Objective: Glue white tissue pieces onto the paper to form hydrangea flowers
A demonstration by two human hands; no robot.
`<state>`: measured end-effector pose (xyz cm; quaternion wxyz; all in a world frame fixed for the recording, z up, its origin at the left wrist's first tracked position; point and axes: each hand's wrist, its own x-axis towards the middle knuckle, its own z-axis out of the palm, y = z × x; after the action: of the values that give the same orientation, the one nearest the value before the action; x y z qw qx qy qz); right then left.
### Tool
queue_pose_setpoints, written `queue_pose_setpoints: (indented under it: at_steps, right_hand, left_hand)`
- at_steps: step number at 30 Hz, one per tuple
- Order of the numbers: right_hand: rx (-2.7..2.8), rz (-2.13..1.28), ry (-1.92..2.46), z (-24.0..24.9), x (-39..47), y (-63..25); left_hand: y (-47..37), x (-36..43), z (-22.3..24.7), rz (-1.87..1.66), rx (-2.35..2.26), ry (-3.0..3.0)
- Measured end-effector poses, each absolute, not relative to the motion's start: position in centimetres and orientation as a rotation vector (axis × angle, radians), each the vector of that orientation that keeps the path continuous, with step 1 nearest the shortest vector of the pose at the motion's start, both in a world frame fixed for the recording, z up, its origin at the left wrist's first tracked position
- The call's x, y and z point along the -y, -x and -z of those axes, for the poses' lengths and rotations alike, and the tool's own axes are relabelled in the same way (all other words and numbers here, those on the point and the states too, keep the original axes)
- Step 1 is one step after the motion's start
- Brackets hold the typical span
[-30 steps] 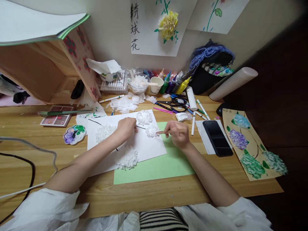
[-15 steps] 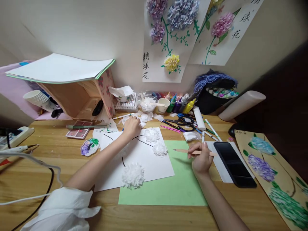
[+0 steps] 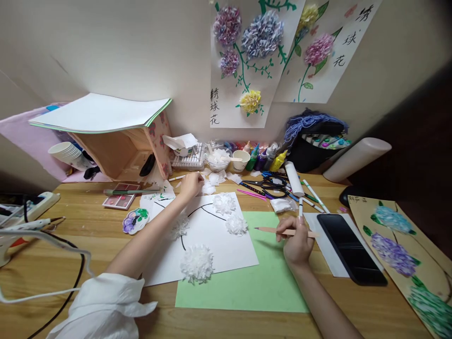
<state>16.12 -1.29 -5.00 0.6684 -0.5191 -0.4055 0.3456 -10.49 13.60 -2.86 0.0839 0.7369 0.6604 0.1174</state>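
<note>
- We hold a pencil [image 3: 266, 230] in our right hand [image 3: 297, 242], fingers wrapped around its shaft, its point facing left above the green sheet [image 3: 243, 292].
- Our left hand [image 3: 191, 185] is beside the paper scraps [image 3: 209, 187], fingers curled; we cannot tell whether they grip anything.
- Our white sheet [image 3: 226, 252] lies partly over the green one, bearing fluffy white flowers [image 3: 197, 264] and black lines [image 3: 215, 214]; our left forearm crosses above it.
- Right of our pencil hand, we see a phone [image 3: 349, 247].

one white flower [image 3: 182, 226] partly out of sight behind the left forearm [image 3: 151, 240]
</note>
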Motion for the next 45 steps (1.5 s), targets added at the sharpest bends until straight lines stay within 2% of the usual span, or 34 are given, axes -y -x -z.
queue_pose_setpoints:
  at_steps: [12, 20, 29, 35, 45]
  right_hand:
    - [0.913, -0.75, 1.141, 5.1, 1.1, -16.2]
    - [0.931, -0.76, 1.164, 5.0, 1.1, -16.1]
    - [0.948, -0.775, 1.177, 5.1, 1.1, -16.1]
    - [0.95, -0.783, 1.192, 5.1, 1.1, -16.1]
    - [0.957, -0.784, 1.206, 5.1, 1.1, -16.1]
  left_hand:
    - [11.1, -14.3, 2.3, -0.59, -1.805, -2.2]
    - [11.6, -14.8, 2.3, -0.584, -1.761, -2.23]
    - [10.0, -13.2, 2.7, -0.303, -1.611, -2.555]
    - [8.6, -13.0, 4.3, -0.331, -1.637, -2.689]
    - [8.7, -13.2, 4.4, -0.391, -1.643, -2.634]
